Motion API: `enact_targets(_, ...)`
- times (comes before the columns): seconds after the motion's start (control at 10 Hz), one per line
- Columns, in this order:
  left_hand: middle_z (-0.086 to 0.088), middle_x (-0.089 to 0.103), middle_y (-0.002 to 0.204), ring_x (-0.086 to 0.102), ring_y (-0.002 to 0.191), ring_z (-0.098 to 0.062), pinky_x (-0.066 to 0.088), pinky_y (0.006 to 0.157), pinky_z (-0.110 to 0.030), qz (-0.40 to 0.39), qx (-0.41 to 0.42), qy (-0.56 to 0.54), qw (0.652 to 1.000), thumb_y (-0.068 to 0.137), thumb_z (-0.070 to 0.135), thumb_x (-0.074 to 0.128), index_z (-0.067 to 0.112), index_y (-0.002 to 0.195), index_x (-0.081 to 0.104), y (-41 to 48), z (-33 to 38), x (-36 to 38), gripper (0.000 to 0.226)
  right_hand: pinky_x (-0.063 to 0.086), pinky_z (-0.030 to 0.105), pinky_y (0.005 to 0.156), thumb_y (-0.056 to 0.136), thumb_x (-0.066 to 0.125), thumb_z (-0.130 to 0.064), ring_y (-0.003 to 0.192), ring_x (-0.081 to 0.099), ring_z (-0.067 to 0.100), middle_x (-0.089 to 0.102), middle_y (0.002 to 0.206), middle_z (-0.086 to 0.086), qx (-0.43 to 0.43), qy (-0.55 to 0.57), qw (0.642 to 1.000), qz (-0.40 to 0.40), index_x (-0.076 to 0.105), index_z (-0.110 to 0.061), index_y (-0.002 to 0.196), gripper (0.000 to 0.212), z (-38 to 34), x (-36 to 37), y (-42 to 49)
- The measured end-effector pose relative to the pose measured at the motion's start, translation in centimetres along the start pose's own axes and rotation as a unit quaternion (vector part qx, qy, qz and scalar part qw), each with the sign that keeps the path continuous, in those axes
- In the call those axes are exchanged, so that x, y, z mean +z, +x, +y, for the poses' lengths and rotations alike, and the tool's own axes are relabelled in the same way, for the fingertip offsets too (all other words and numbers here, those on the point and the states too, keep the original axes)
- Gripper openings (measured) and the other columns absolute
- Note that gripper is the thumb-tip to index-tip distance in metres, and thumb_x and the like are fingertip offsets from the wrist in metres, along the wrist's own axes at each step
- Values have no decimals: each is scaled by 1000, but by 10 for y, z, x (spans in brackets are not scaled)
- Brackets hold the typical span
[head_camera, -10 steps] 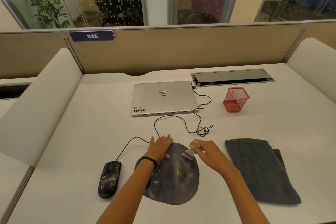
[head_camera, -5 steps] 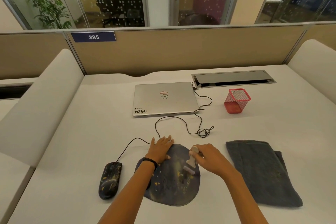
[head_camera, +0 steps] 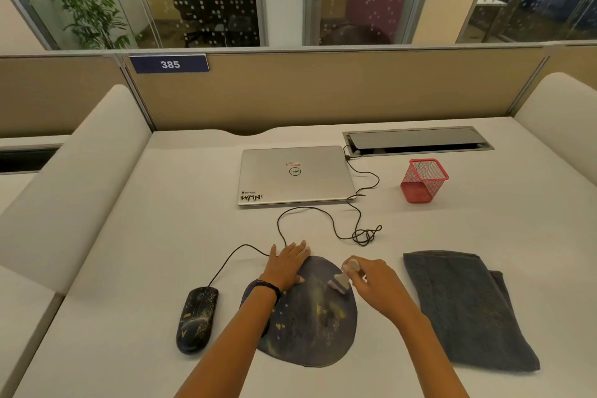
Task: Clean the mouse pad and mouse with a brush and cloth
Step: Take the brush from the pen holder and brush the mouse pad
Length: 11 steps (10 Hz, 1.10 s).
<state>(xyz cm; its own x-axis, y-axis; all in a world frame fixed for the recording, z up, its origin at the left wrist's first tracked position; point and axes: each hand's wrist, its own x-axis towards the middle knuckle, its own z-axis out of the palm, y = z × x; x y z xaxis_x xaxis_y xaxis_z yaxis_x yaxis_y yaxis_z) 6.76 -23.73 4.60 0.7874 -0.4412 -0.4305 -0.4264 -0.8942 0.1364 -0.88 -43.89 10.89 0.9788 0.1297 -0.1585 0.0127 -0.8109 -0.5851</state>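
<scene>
On the near middle of the white worktop lies a dark round pad speckled with yellow bits. Flat on its far left edge presses the left hand, fingers spread and gripping nothing, a dark band at the wrist. Over the pad's far right part, the right hand is closed around the handle of a small pale brush, bristles down on the pad surface. Just left of the pad, apart from it, sits the dark mouse, also flecked yellow, its cable looping far toward a closed silver laptop. Right of the pad a folded grey cloth lies flat. Farther right stands a red mesh cup
</scene>
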Motion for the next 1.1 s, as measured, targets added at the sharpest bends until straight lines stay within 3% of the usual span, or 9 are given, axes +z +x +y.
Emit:
enact_targets(0.1,-1,-1,159,3,146,-23,4,116,-56,1,1,-1,1000,94,28,52,18,150,9,0,0,0,71,50,26,77,97,39,-33,83,63,16,69,93,3,-5,-3,999,-44,63,-18,99,29,-1,-3,-1)
enact_targets(0.2,-1,-1,159,3,146,-23,4,116,-56,2,1,1,1000,94,28,52,18,150,9,0,0,0,71,51,26,76,96,40,-34,81,63,15,69,91,2,-6,18,999,-35,63,-19,96,28,0,-7,1)
enact_targets(0.4,-1,0,159,4,146,-23,4,115,-56,2,2,2,1000,94,28,52,18,150,9,0,0,-1,71,51,27,80,96,42,-33,84,63,15,69,96,1,-1,17,997,-77,64,-21,100,26,2,-6,0)
enact_targets(0.6,0,-1,159,3,146,-22,4,115,-55,0,0,4,1000,94,28,51,18,150,8,0,0,-1,72,49,22,76,96,43,-34,82,63,11,69,95,-3,-18,19,999,-43,63,-24,101,22,3,-7,0)
enact_targets(0.7,0,-1,159,3,146,-22,4,115,-56,-1,0,4,1000,94,28,51,18,150,8,1,0,-1,72,50,25,77,96,43,-33,81,64,14,70,93,1,-17,12,997,-80,64,-21,99,24,3,-7,0)
enact_targets(0.8,0,-1,159,3,146,-22,4,115,-56,-1,0,1,1000,94,28,51,18,150,8,1,0,0,72,50,26,75,96,43,-33,80,64,15,70,91,2,-21,24,998,-55,64,-22,97,23,2,-9,1)
enact_targets(0.9,0,-2,159,3,146,-22,4,115,-56,-1,1,-1,1000,94,28,52,19,150,8,1,0,0,72,48,19,75,95,44,-34,84,61,13,69,97,-3,-22,23,999,-9,62,-25,106,22,2,-6,4)
enact_targets(1.0,0,-1,159,4,146,-22,4,115,-56,2,3,0,1000,94,29,52,19,150,8,0,-1,0,72,46,17,79,95,44,-36,88,60,11,68,102,-2,-16,16,999,-23,61,-26,110,25,4,1,7)
enact_targets(1.1,0,-1,159,4,146,-22,4,115,-56,0,1,2,1000,94,30,51,19,150,8,1,-1,1,72,44,15,73,95,45,-34,82,61,12,66,88,-5,-34,9,997,-66,63,-25,102,21,1,0,7)
